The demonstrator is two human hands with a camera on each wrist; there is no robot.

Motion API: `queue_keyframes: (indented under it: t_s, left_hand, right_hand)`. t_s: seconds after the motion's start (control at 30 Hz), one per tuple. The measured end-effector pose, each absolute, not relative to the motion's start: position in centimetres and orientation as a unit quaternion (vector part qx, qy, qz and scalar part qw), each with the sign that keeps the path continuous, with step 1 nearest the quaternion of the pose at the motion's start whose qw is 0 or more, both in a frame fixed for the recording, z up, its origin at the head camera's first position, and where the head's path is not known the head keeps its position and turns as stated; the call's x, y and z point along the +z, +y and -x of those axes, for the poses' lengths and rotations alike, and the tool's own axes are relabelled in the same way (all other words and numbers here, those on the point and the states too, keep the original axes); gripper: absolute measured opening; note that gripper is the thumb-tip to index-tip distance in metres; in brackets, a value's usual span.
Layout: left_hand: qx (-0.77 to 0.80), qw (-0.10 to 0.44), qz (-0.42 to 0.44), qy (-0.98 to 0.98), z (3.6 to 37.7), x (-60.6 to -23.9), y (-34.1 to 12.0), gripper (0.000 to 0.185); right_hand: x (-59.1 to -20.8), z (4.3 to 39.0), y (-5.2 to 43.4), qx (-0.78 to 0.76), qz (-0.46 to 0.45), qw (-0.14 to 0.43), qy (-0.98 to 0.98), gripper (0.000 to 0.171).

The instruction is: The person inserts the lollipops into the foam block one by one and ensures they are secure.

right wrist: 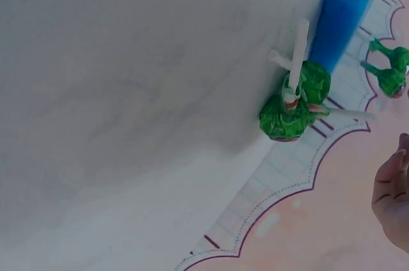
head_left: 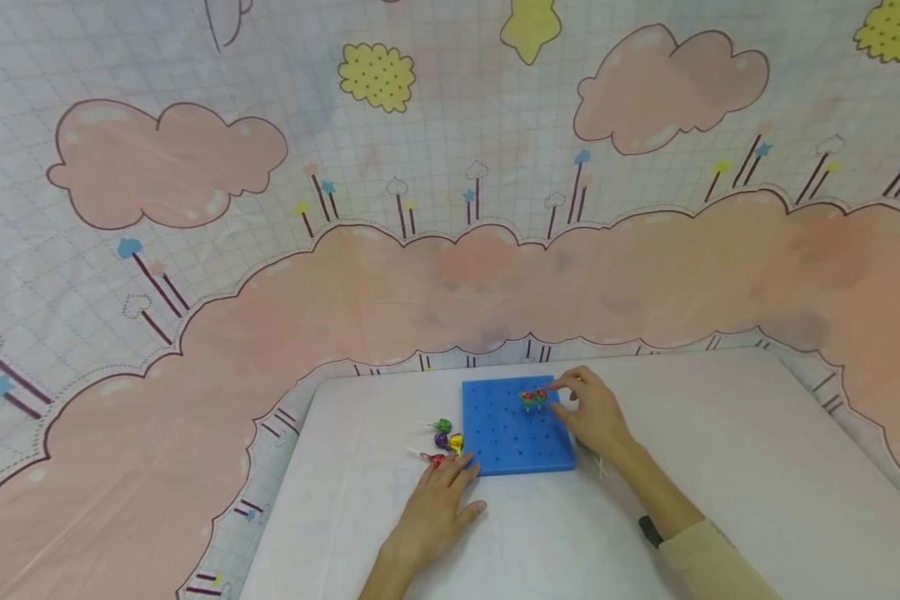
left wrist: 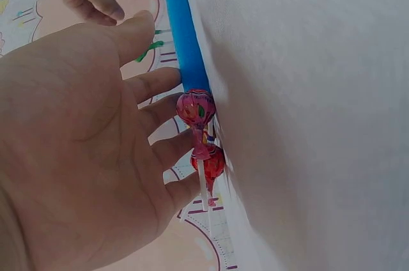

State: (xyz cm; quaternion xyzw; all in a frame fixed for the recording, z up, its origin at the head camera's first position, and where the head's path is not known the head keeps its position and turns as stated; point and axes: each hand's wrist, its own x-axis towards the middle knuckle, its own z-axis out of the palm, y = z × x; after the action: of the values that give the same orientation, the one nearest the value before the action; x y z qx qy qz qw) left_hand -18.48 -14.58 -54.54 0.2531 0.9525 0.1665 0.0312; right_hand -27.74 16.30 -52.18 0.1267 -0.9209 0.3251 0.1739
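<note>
A blue pegboard (head_left: 517,429) lies on the white table. Two wrapped lollipops (head_left: 533,397) stand in holes near its far edge. My right hand (head_left: 591,410) hovers just right of them, fingers loosely curled and holding nothing; in the right wrist view its fingertips (right wrist: 391,194) are apart from the standing lollipops (right wrist: 390,69). My left hand (head_left: 441,500) lies flat, its straight fingers (left wrist: 160,85) touching the board's edge (left wrist: 182,28) and a red lollipop (left wrist: 196,108). Several loose lollipops (head_left: 444,438) lie by the board's left side.
Two green-wrapped lollipops (right wrist: 295,101) lie on the table (head_left: 720,467) by the board's right side, under my right wrist. A pink cloud-patterned cloth (head_left: 450,283) surrounds the table on all sides behind it.
</note>
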Motion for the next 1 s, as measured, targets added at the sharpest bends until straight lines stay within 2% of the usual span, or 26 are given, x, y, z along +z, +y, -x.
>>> queue_keyframes:
  t_s: [0.27, 0.73, 1.0]
  left_hand:
    - [0.167, 0.039, -0.249, 0.953, 18.4, -54.7, -14.7, 0.059]
    - [0.168, 0.049, -0.246, 0.953, 18.6, -54.9, -14.8, 0.060]
    - [0.174, 0.048, -0.246, 0.952, 18.7, -54.9, -14.7, 0.060]
  right_hand:
    - [-52.1, 27.2, 16.8, 0.319, -0.123, 0.166, -0.925, 0.023]
    - [-52.0, 26.2, 18.4, 0.291, -0.064, 0.123, -0.946, 0.019]
    - [-52.3, 25.7, 19.3, 0.289, -0.044, 0.077, -0.953, 0.020]
